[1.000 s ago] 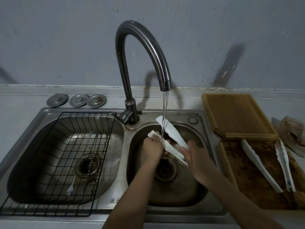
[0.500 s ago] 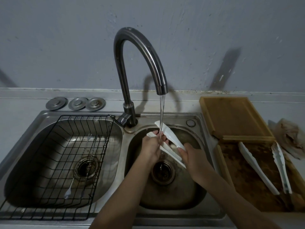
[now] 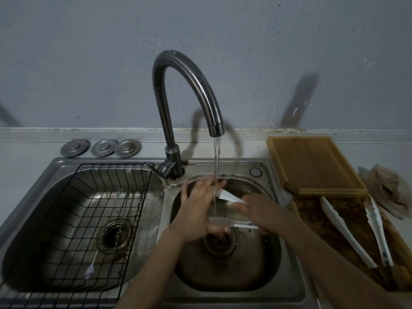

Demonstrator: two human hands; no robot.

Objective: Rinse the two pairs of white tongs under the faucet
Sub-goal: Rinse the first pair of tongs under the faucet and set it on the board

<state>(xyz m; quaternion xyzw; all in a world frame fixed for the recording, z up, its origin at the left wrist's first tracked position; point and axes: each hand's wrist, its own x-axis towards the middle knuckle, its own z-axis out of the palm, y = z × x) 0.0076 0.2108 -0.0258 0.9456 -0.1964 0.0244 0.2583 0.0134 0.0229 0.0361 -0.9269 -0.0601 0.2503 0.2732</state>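
Water runs from the curved dark faucet (image 3: 187, 90) into the right sink basin (image 3: 263, 264). In the stream I hold one pair of white tongs (image 3: 229, 197), its arms spread apart. My right hand (image 3: 260, 210) grips the tongs at their right end. My left hand (image 3: 198, 204) lies over their left part with fingers spread, rubbing an arm; motion blur hides the exact hold. The second pair of white tongs (image 3: 347, 233) lies open on the dark wooden board (image 3: 323, 237) at the right, one arm apart from the other.
A black wire rack (image 3: 73, 219) sits in the left basin with a spoon (image 3: 91, 268) in it. Three metal sink plugs (image 3: 102, 148) rest behind it. A light wooden board (image 3: 312, 161) and a crumpled bag (image 3: 388, 188) are at the right.
The tongs have dropped lower in the basin and turned flatter under the stream. My left hand slid along them with its fingers opened out. The view shifted down slightly.
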